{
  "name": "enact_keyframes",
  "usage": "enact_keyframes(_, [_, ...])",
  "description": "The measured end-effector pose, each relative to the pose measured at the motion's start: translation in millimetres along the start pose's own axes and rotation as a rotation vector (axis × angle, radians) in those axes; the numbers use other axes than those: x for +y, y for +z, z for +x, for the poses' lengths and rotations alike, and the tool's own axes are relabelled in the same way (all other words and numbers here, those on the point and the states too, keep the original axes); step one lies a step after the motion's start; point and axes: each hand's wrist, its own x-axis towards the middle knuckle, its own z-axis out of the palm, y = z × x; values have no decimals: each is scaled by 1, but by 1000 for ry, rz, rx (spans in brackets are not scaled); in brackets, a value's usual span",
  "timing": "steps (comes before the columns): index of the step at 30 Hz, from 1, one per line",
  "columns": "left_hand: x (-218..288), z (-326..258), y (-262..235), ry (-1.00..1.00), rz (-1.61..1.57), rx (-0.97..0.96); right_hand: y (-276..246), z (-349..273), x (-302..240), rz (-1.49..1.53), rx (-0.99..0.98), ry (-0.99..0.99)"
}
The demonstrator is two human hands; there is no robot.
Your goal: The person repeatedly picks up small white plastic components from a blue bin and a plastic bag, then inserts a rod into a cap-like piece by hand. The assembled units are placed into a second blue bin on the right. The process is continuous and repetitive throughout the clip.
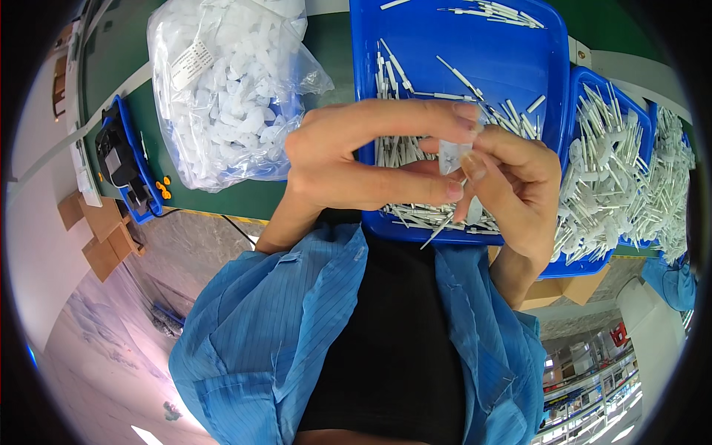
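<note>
Both my hands meet above a blue tray point(460, 59) at the middle. Between the fingertips is a small translucent white plastic piece point(449, 157). My left hand point(322, 156) is curled around it, its index fingertip on the upper edge and its thumb just below. My right hand point(528, 182) pinches the piece from the right with thumb and index finger. A thin white rod point(437, 231) slants down below the fingers; whether it is joined to the piece is hidden. Many white rods point(394, 144) with thin dark tips lie in the tray.
A clear bag point(230, 119) full of translucent pieces lies at left on the green table. Farther left are a blue tray point(152, 174) with black devices and several orange bits point(162, 187). At right, blue bins point(586, 265) hold heaped rods with translucent pieces point(604, 174).
</note>
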Motion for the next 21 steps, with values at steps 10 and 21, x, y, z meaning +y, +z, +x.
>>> enact_keyframes(10, [2, -11, -7, -140, -150, -101, -2, 4, -3, -554, 62, -264])
enact_keyframes(21, [-3, -16, 2, -233, -726, 136, -20, 27, 4, -874, 273, -84])
